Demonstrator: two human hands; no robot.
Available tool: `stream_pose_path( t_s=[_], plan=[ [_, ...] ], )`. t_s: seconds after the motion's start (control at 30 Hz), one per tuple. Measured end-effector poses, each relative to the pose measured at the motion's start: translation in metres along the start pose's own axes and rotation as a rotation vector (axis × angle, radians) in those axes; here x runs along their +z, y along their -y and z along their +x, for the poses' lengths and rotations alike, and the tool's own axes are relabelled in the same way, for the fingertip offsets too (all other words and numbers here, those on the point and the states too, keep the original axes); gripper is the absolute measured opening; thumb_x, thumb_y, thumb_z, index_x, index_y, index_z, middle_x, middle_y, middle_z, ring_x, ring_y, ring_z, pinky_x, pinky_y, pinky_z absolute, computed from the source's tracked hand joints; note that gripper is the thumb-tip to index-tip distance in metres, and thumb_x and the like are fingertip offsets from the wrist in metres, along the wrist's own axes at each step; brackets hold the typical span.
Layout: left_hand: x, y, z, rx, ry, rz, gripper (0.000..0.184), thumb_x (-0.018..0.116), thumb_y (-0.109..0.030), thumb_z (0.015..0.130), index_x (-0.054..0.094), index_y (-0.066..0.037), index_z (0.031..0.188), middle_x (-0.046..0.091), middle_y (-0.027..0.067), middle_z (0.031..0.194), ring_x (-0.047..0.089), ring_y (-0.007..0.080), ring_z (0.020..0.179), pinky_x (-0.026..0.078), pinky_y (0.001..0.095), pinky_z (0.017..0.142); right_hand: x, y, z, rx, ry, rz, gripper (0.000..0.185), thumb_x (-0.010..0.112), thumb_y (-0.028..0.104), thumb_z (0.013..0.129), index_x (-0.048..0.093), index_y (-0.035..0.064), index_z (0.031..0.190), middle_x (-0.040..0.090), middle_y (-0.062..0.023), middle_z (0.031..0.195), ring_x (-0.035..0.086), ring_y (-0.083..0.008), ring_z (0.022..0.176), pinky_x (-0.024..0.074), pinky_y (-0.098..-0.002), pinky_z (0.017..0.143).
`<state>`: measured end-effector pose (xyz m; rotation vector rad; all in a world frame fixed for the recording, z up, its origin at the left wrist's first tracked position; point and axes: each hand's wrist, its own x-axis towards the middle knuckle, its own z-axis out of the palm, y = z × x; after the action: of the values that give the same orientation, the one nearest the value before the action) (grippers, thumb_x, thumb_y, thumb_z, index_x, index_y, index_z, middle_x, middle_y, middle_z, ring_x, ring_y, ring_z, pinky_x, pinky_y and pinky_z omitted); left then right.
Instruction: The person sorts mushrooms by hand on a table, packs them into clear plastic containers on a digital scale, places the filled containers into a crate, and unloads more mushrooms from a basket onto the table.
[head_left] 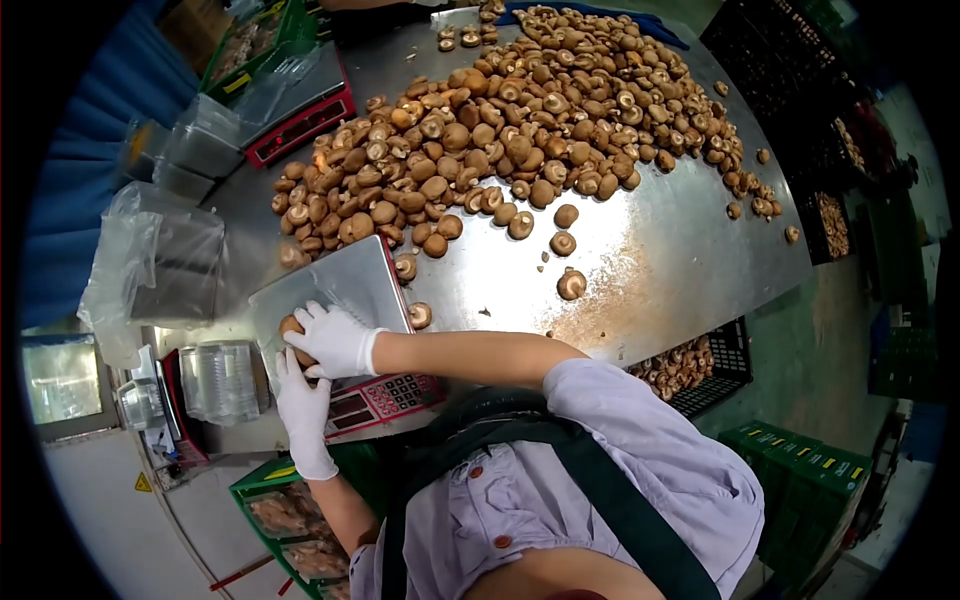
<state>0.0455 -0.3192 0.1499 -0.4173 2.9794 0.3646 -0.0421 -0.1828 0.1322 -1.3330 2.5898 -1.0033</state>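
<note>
Both hands wear white gloves and meet over the left part of the metal plate of a red scale. My right hand is curved over brown mushrooms, its fingers closed on them. Just below it, my left hand reaches up from the scale's front edge, fingertips against the lower side of the same mushrooms. The palms hide much of what is held. Single mushrooms lie beside the plate's right edge, and a large pile of mushrooms spreads behind the scale.
Clear plastic trays are stacked left of the scale, with bagged trays farther up. A second red scale stands at the upper left. A black crate of mushrooms is below the table's edge. Green crates stand at the lower right.
</note>
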Motion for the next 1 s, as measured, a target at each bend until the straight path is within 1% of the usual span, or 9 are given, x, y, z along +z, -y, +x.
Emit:
stream_pose_path(
  t_s=[0.17, 0.27, 0.3, 0.4, 0.47, 0.6, 0.8, 0.9, 1.0],
  plan=[
    [-0.029, 0.02, -0.005, 0.207, -0.059, -0.1, 0.069, 0.07, -0.025, 0.076, 0.042, -0.008, 0.137, 0.044, 0.0192, 0.139, 0.048, 0.0356, 0.123, 0.043, 0.0412, 0.098, -0.046, -0.02, -0.038, -0.149, -0.382, 0.12, 0.05, 0.065, 0.034, 0.078, 0.054, 0.0048, 0.118, 0.053, -0.02, 0.12, 0.05, -0.0344, 0.113, 0.0417, -0.0418, 0.096],
    [-0.046, 0.022, -0.004, 0.179, -0.205, -0.306, 0.053, 0.069, -0.015, 0.081, 0.052, -0.006, 0.13, 0.049, 0.0182, 0.135, 0.049, 0.0309, 0.123, 0.04, 0.0385, 0.101, -0.082, -0.068, -0.072, 0.278, -0.41, 0.091, 0.033, 0.059, 0.022, 0.077, 0.064, 0.0045, 0.105, 0.062, -0.014, 0.095, 0.057, -0.0302, 0.096, 0.0462, -0.0418, 0.086],
    [-0.043, 0.028, 0.001, 0.176, -0.207, -0.309, 0.053, 0.069, -0.015, 0.081, 0.052, -0.006, 0.13, 0.049, 0.0182, 0.135, 0.049, 0.0309, 0.123, 0.04, 0.0385, 0.101, -0.081, -0.088, -0.087, 0.357, -0.608, 0.013, 0.029, 0.059, 0.021, 0.077, 0.066, 0.0052, 0.101, 0.062, -0.0142, 0.092, 0.057, -0.0293, 0.094, 0.0482, -0.0405, 0.083],
    [-0.026, 0.044, 0.017, 0.121, -0.418, -0.27, 0.046, 0.068, -0.017, 0.084, 0.055, -0.005, 0.126, 0.047, 0.0187, 0.137, 0.043, 0.0327, 0.128, 0.035, 0.0393, 0.106, -0.078, -0.165, -0.134, 0.877, -0.406, -0.372, 0.039, 0.062, 0.028, 0.076, 0.061, 0.0074, 0.109, 0.057, -0.0159, 0.109, 0.055, -0.0324, 0.1, 0.0486, -0.0434, 0.082],
    [-0.013, 0.049, 0.026, 0.088, -0.429, -0.301, 0.045, 0.067, -0.017, 0.084, 0.056, -0.005, 0.126, 0.045, 0.0191, 0.139, 0.042, 0.0324, 0.13, 0.035, 0.0394, 0.106, -0.064, -0.204, -0.163, 0.935, -0.415, -0.419, 0.048, 0.069, 0.037, 0.072, 0.058, 0.0116, 0.112, 0.056, -0.0179, 0.111, 0.053, -0.0332, 0.102, 0.0459, -0.045, 0.085],
    [0.016, 0.044, 0.033, 0.023, -0.448, -0.47, 0.042, 0.067, -0.018, 0.085, 0.057, -0.005, 0.125, 0.041, 0.0213, 0.141, 0.039, 0.0336, 0.132, 0.035, 0.04, 0.106, -0.053, -0.234, -0.188, 0.867, -0.363, -0.691, 0.047, 0.073, 0.037, 0.071, 0.058, 0.016, 0.111, 0.059, -0.0054, 0.114, 0.054, -0.0284, 0.098, 0.0431, -0.0468, 0.079],
    [0.026, 0.046, 0.025, -0.01, -0.548, -0.495, 0.033, 0.065, -0.018, 0.087, 0.062, -0.005, 0.117, 0.046, 0.0196, 0.137, 0.043, 0.0331, 0.128, 0.034, 0.0393, 0.106, -0.052, -0.252, -0.214, 0.753, -0.416, -0.458, 0.05, 0.065, 0.031, 0.08, 0.05, 0.0121, 0.124, 0.058, -0.0087, 0.118, 0.052, -0.0314, 0.11, 0.049, -0.0449, 0.081],
    [0.026, 0.052, 0.021, -0.007, -0.601, -0.52, 0.03, 0.062, -0.018, 0.089, 0.063, -0.004, 0.116, 0.049, 0.0192, 0.134, 0.045, 0.0325, 0.125, 0.034, 0.0391, 0.105, -0.052, -0.241, -0.199, 0.78, -0.611, -0.278, 0.051, 0.071, 0.033, 0.076, 0.06, 0.011, 0.12, 0.064, -0.0151, 0.101, 0.06, -0.0309, 0.095, 0.0497, -0.0406, 0.08],
    [0.026, 0.053, 0.019, -0.055, -0.607, -0.631, 0.029, 0.057, -0.016, 0.092, 0.062, -0.002, 0.117, 0.05, 0.019, 0.133, 0.048, 0.0297, 0.123, 0.037, 0.0374, 0.103, -0.063, -0.207, -0.156, 0.938, -0.493, 0.272, 0.051, 0.074, 0.032, 0.076, 0.061, 0.0127, 0.121, 0.067, -0.0113, 0.101, 0.064, -0.0185, 0.078, 0.051, -0.028, 0.074]
  ],
)
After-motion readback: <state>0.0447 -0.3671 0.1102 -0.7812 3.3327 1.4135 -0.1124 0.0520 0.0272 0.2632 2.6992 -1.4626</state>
